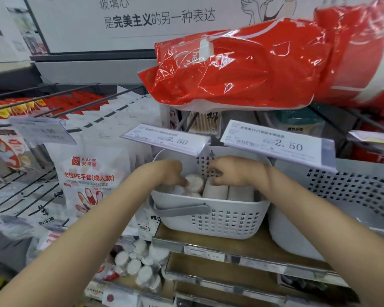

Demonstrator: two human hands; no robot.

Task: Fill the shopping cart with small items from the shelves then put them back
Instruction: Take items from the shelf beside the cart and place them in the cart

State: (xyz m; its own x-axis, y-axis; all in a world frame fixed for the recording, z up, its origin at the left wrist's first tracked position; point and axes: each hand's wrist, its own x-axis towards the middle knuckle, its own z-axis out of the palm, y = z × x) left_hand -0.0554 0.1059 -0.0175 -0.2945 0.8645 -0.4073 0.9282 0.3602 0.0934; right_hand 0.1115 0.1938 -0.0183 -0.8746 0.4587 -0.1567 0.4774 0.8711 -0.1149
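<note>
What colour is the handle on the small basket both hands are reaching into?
Grey, darker than the white basket; the handle shows best in the head view.

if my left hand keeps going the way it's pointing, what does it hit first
Most likely the round white cotton swab tub in the white basket; the left hand fingertips already look to be on it, though depth is hard to judge.

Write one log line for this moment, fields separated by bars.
left hand: touching cotton-swab tub | right hand: on paper-wrapped roll | place: white basket on shelf | grip: unclear

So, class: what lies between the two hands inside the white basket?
Head view: white tubs, standing between left hand and right hand in the basket.
</note>
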